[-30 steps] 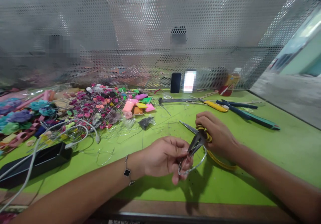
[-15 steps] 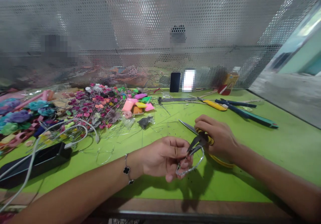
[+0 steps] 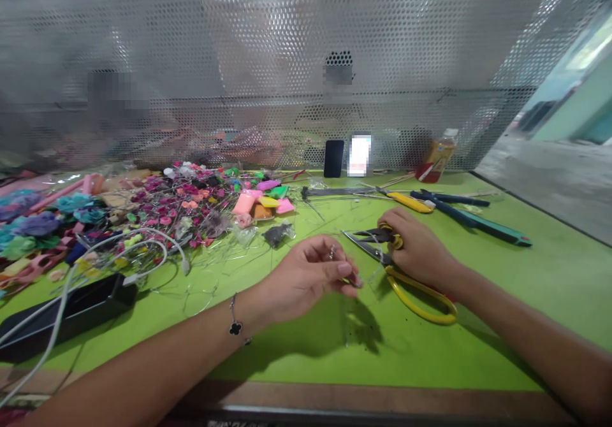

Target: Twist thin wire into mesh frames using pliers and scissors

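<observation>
My left hand (image 3: 310,277) is closed in a pinch in the middle, above the green tabletop. Bits of silver wire (image 3: 332,252) show between its fingers; most of the wire is hidden or smeared. To the right, my right hand (image 3: 415,242) is closed round the yellow-and-black handles of a pair of pliers (image 3: 375,234), whose dark jaws point left. Under and beside that hand lies a pair of scissors (image 3: 425,314) with yellow handles. The pliers' jaws are apart from the left hand. A faint, blurred wire strand hangs near the pliers.
Colourful craft flowers and wire stems (image 3: 176,204) are heaped at the left, beside small coloured packets (image 3: 246,202). A black box (image 3: 109,293) with white cables sits front left. Two phones (image 3: 333,159), a bottle (image 3: 437,156), a yellow cutter (image 3: 410,201) and green-handled pliers (image 3: 492,226) are farther back.
My left hand has moved up and turned, and the silver wire loop no longer shows clearly. My right hand has drawn the pliers up and away from it, uncovering the scissors' handles.
</observation>
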`<action>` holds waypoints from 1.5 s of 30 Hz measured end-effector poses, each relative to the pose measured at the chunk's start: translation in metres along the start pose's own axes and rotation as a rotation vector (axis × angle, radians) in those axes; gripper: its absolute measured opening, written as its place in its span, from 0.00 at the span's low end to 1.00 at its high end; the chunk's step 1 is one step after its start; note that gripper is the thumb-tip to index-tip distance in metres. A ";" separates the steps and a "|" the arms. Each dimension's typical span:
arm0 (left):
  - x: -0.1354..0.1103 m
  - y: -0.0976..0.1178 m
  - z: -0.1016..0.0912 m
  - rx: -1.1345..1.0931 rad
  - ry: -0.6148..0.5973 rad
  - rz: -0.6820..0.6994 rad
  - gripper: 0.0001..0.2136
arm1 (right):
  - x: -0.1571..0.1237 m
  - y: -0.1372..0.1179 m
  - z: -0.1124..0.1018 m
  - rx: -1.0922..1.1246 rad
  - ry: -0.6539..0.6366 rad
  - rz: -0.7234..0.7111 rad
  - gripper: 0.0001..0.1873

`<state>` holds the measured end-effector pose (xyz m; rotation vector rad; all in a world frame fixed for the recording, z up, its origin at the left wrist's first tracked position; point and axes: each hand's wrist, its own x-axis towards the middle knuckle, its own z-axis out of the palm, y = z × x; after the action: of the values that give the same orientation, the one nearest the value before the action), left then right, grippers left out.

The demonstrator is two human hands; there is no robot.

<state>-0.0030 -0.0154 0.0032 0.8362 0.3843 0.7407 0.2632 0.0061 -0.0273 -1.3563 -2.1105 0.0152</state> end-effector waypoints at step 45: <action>0.001 -0.014 0.012 0.038 0.125 0.287 0.15 | -0.010 -0.039 0.010 0.216 -0.017 -0.010 0.20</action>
<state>0.0106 -0.0277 0.0000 0.8936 0.3950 1.0580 0.2293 -0.0176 -0.0272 -1.2216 -2.0629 0.2448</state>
